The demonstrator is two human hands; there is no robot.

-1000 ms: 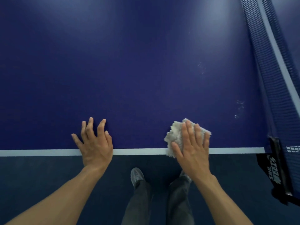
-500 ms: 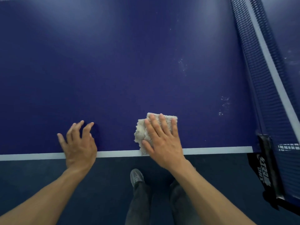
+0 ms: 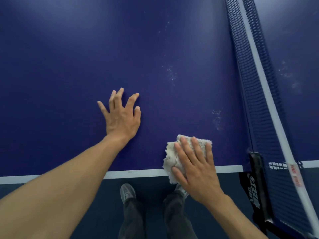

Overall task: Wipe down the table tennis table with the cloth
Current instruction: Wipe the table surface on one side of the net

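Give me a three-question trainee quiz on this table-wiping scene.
1. True or false: the left hand holds the cloth.
2. The cloth overlaps: A) a paddle, B) the white edge line, C) a ball.
3. Fill in: pale specks dot the table between the left hand and the ____.
Key: 1 false, the right hand presses it; 2 B; 3 net.

The cloth [image 3: 170,156] lies on the desk [image 3: 69,66] at its near edge, hanging over it, under the right grip [image 3: 195,169]. The left grip [image 3: 120,119] rests flat on the desk, to the left and farther in. The net [image 3: 255,100] crosses the desk on the right.
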